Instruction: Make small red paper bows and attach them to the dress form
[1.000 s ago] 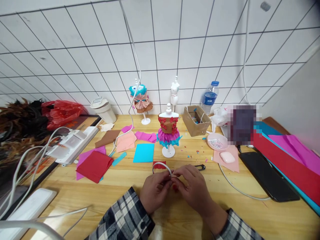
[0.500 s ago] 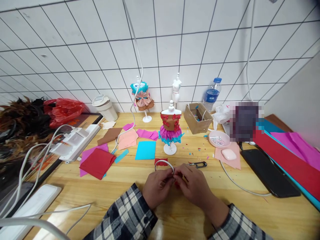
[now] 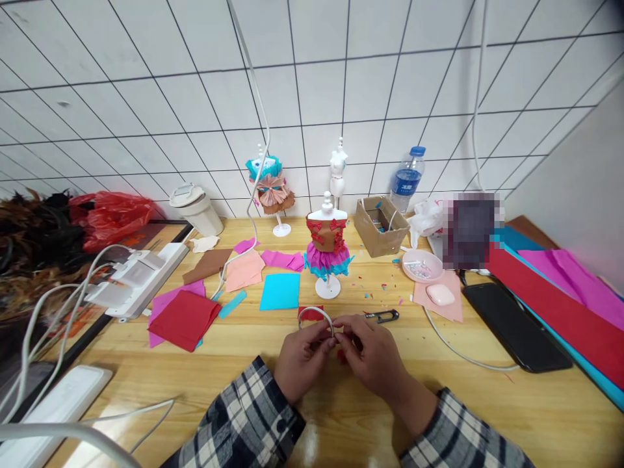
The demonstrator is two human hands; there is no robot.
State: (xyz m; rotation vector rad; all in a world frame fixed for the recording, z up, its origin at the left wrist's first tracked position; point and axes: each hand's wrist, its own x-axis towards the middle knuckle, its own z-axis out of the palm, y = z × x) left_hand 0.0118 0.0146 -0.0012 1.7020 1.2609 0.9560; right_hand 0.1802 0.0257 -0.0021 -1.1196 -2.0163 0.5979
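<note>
My left hand [image 3: 303,359] is closed, its thumb and fingers pinching a thin white cable [image 3: 316,310] that arches up in a small loop. My right hand [image 3: 371,354] is closed too, its fingertips meeting the left ones at the loop's end; whatever sits between them is hidden. A small red scrap [image 3: 342,356] shows just below the right fingers. Behind the loop lies a red paper piece [image 3: 310,314]. Black thread snips [image 3: 383,316] rest just beyond my right hand. Farther back stands a mini dress form [image 3: 327,239] in a brown top with red bows and a purple-and-blue skirt.
Folded red paper [image 3: 184,321] and a blue square [image 3: 279,291] lie left of the dress form. To the right are a cardboard box [image 3: 383,237], a pink dish [image 3: 423,275], a white case [image 3: 440,295] and a black phone [image 3: 517,328]. A power strip [image 3: 146,286] sits at left.
The whole view shifts slightly as my head moves. Both hands keep their pinch at the white loop, with only slight finger movement.
</note>
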